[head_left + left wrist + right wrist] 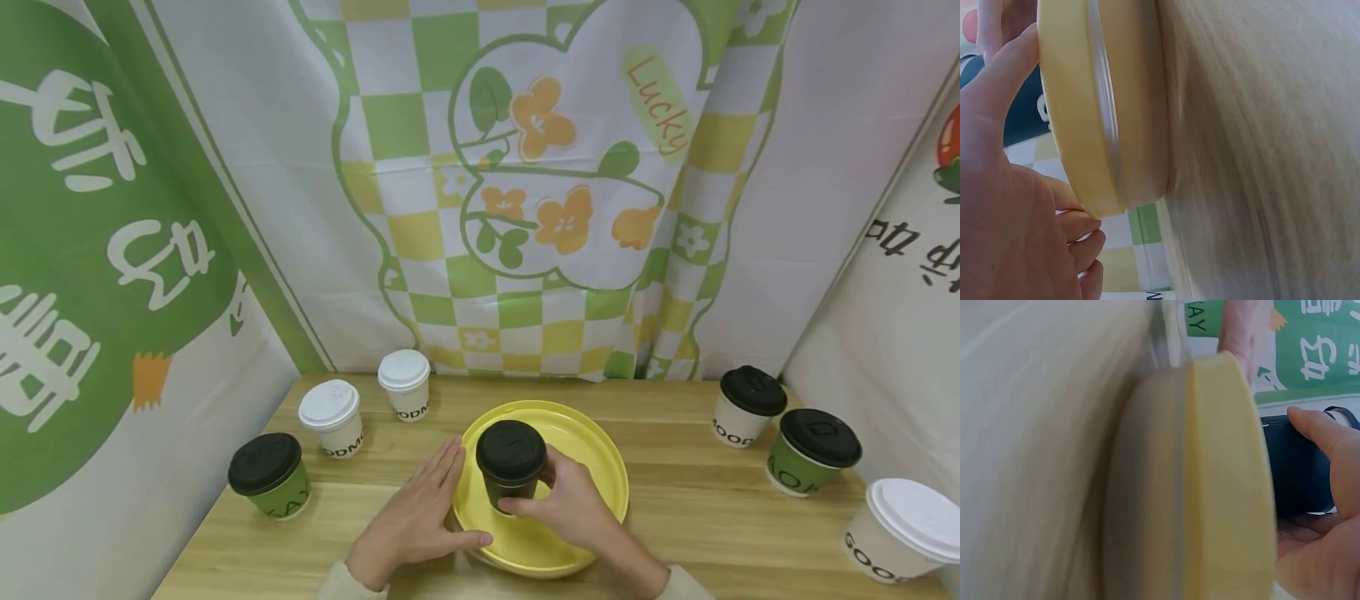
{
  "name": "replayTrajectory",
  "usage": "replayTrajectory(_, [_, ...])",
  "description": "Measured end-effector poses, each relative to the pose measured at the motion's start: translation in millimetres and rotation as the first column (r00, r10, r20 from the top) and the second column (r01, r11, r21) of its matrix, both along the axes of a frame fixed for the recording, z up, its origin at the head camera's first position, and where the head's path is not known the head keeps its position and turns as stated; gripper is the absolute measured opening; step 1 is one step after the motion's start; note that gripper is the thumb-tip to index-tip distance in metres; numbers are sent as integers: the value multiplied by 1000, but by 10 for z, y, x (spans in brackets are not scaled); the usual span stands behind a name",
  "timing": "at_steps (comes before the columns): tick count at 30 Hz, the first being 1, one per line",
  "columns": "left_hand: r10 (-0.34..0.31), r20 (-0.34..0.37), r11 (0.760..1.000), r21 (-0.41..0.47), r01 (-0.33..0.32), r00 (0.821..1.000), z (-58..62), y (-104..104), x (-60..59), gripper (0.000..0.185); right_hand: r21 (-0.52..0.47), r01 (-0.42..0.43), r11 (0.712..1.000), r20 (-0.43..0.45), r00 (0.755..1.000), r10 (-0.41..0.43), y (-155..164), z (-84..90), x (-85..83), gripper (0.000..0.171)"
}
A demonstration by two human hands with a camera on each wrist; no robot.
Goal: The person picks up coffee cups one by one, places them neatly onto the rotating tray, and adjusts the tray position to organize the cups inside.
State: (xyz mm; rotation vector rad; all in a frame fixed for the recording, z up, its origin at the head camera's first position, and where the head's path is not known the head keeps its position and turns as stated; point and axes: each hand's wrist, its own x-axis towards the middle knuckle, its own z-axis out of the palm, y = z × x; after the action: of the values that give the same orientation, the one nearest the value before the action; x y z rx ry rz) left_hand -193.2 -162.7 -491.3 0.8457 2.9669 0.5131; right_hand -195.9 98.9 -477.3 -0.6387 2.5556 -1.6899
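On the tray (596, 442), the right grip (573, 500) is clamped around the black cup (512, 454), probably light, best held mid-wall; the left grip (420, 517), thumb apart, touches the tray.

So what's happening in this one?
A person's right grip holds a black lidded cup at the yellow round tray, while the left grip touches the tray's left edge. Whether the cup's base touches the tray is hard to tell. On the wooden table, three more lidded cups stand to the tray's left and three to its right, all away from both hands.
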Motion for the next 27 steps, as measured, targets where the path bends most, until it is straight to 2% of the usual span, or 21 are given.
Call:
replayTrajectory(12, [-22, -37, 999, 27, 23, 999, -9, -6, -9, 125, 33, -38, 999, -5, 999, 39, -253, -195, -1, 73])
replayTrajectory(27, [-27, -38, 999, 33, 28, 999, -7, -25, -6, 123, 63, -59, 996, -3, 998, 59, -286, -194, 7, 77])
